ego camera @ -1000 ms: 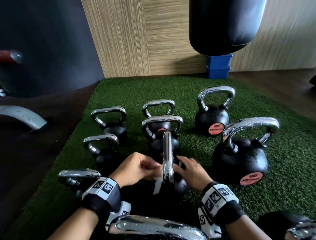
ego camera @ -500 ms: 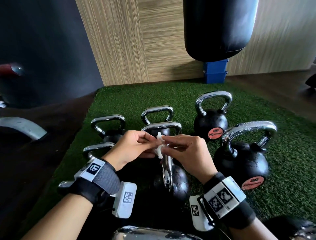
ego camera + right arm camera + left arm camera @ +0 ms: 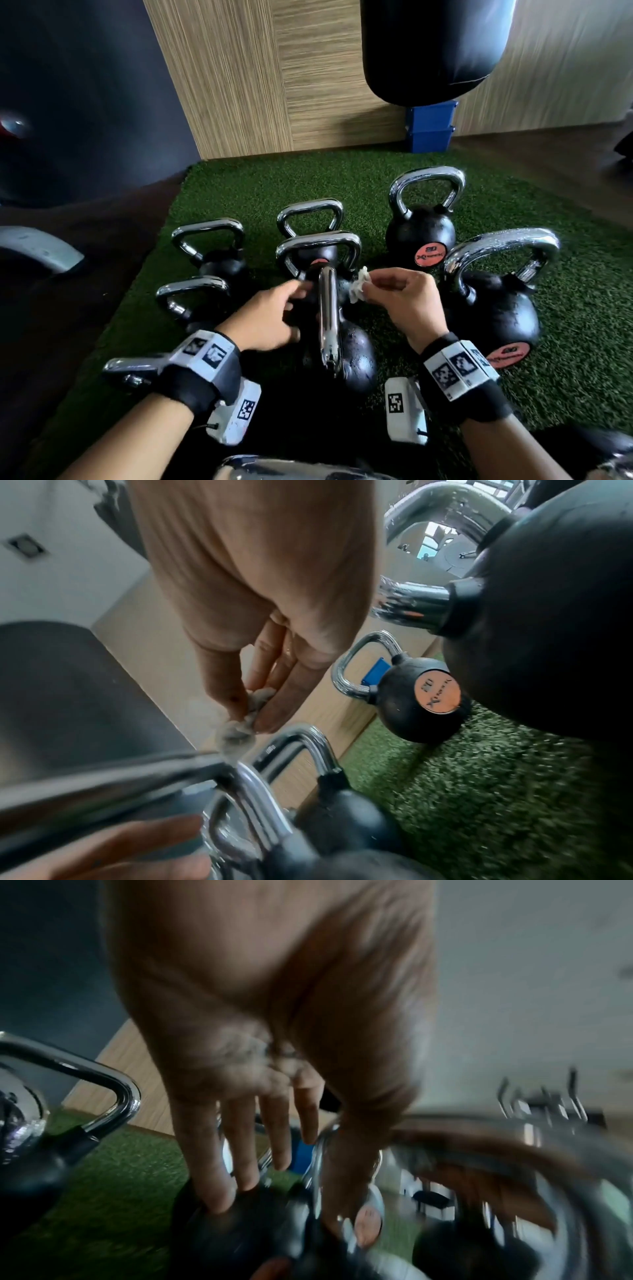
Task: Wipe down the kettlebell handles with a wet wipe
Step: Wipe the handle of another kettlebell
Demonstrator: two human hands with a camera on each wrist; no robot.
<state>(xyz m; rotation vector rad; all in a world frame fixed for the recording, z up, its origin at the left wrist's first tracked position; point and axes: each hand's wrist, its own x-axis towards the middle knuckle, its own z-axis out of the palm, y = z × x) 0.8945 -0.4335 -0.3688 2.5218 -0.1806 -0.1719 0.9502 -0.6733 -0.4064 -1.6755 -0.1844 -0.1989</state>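
Note:
Several black kettlebells with chrome handles stand on green turf (image 3: 565,359). The nearest centre kettlebell (image 3: 356,359) shows its chrome handle (image 3: 328,315) edge-on, between my hands. My right hand (image 3: 404,301) pinches a crumpled white wet wipe (image 3: 358,285) just right of that handle's far end; the right wrist view shows the wipe (image 3: 253,702) between thumb and fingers. My left hand (image 3: 270,315) hovers left of the handle, blurred, fingers loosely extended with nothing in them. In the left wrist view its fingers (image 3: 240,1164) reach down to a black kettlebell body.
A large kettlebell (image 3: 493,308) with a wet-looking handle stands close on the right, another (image 3: 421,229) behind it. Smaller ones crowd the left (image 3: 205,246). A black punching bag (image 3: 431,48) hangs ahead over a blue box (image 3: 430,126). Dark floor lies left.
Both hands held the wipe together above the handle half a second ago. Now the left hand has let go and dropped left; the right keeps the wipe, shifted right.

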